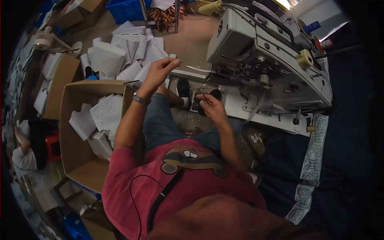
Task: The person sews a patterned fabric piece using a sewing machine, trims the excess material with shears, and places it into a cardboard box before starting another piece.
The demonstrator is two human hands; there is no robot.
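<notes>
My left hand (161, 71), with a metal watch on its wrist, is raised left of the sewing machine (256, 52). Its fingers are pressed together, and I cannot make out anything in them. A thin pale strip (199, 69) juts from the machine's needle area, a little apart from those fingertips. My right hand (215, 111) is lower, in front of the white machine bed (236, 105). Its fingers are closed around a small, thin dark thing (205, 97) whose kind is too small to tell.
At my left, a cardboard box (71, 120) holds white fabric pieces. More white pieces (106, 60) lie piled beyond it. Patterned strip (316, 148) hangs down at the right. Thread spools (305, 59) top the machine. Another person (24, 154) is at far left.
</notes>
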